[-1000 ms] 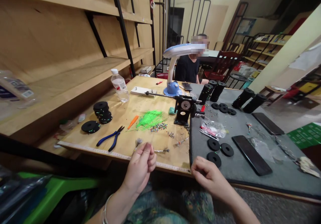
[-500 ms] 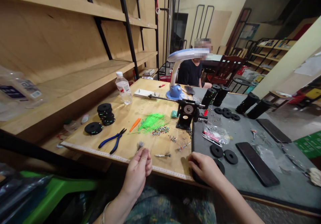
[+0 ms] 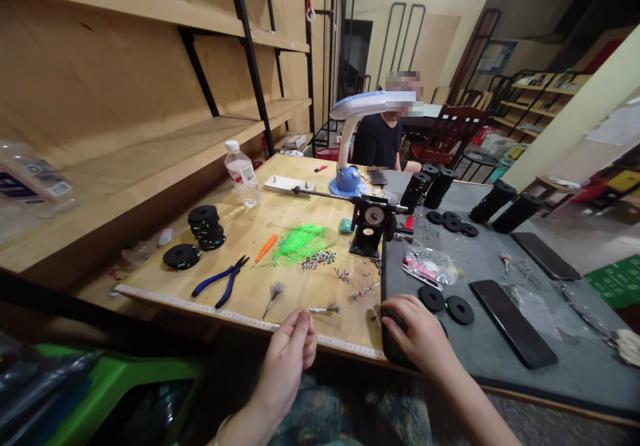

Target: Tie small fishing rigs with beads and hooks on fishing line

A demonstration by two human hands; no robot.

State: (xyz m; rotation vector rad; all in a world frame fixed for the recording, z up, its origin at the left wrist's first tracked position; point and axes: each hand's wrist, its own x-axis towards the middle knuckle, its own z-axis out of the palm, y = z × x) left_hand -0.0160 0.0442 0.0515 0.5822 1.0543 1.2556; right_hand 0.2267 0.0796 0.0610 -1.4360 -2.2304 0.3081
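My left hand is just off the table's front edge, thumb and fingers pressed together; what they pinch is hidden or too thin to see. Past it on the wood lie a small grey-tipped bundle and a thin metal piece. My right hand rests at the left front corner of the grey mat, fingers curled down and together. Anything in its grip cannot be made out. Beside it lie flat black foam spools. Farther in are multicoloured beads and bright green strands.
Blue-handled pliers and an orange tool lie left. A black hand-cranked winder and a lamp stand behind, near a bottle. Foam spools stand stacked right. A person sits beyond.
My left hand has moved right and slightly down, away from the grey-tipped bundle, which now shows fully. My right hand's fingers have curled more at the mat's corner. The view shifted slightly.
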